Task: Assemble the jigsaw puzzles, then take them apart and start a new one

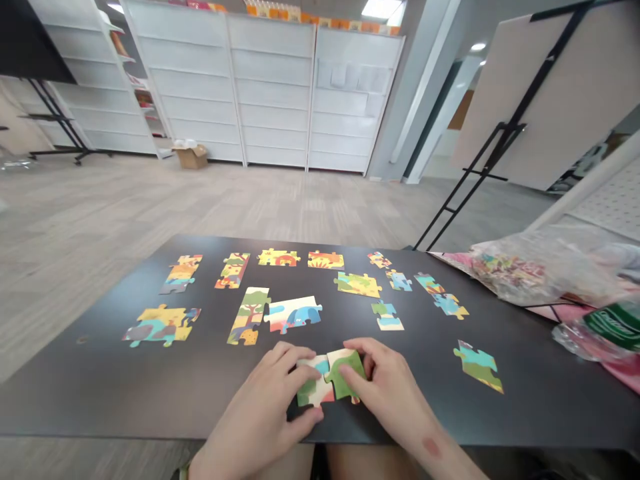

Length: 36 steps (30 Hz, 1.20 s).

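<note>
Near the table's front edge, my left hand [267, 407] grips a white-and-green puzzle piece [311, 395], fingertips on its upper side and thumb at its lower edge. My right hand [395, 383] pinches a green puzzle piece [338, 383] between thumb and curled fingers. The two pieces meet edge to edge; I cannot tell whether they are fully locked. Just beyond my hands lie a blue elephant piece [303, 315] and a tall tree strip [249, 317]. Fingers cover parts of both held pieces.
Several puzzle pieces lie about the dark table [200, 400], including a joined cluster [163, 325] at left and a lone piece [479, 367] at right. Plastic bags [525, 267] and a green-labelled bottle [613, 327] sit along the right side. White shelving [273, 87] stands behind.
</note>
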Each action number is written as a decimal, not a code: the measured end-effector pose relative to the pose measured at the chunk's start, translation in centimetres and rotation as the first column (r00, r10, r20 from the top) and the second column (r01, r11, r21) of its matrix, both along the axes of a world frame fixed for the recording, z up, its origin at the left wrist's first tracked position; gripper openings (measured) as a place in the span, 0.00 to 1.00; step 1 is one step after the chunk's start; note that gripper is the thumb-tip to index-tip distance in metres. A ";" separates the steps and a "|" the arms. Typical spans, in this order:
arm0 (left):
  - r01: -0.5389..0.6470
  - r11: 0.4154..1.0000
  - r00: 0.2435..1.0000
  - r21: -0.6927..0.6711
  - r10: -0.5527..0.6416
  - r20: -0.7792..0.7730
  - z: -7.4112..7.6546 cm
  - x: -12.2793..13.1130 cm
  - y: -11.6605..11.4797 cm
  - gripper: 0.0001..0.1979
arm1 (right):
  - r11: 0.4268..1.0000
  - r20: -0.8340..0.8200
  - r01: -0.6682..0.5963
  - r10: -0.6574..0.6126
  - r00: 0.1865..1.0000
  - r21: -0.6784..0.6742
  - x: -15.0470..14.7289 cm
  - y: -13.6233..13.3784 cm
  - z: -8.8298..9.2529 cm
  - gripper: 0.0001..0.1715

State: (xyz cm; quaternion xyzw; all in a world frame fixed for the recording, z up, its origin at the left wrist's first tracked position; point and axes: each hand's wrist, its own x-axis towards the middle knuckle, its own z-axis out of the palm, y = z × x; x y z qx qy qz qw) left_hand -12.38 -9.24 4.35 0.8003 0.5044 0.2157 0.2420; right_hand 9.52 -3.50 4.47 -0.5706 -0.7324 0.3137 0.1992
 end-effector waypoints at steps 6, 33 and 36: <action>0.043 0.999 0.997 0.013 -0.042 -0.068 0.4 0.1 0.1 0.15 | 0.998 0.121 -0.029 0.021 0.992 0.063 -0.1 -0.2 0.9 0.08; 0.101 0.995 0.985 -0.016 -0.102 -0.138 0.3 -0.2 0.7 0.19 | 0.890 0.096 -0.444 0.435 0.895 0.108 1.9 -0.9 0.5 0.13; 0.083 0.997 0.991 0.002 -0.083 -0.104 0.3 -0.1 0.6 0.23 | 0.910 0.046 -0.407 0.404 0.913 0.083 1.6 -0.8 0.8 0.19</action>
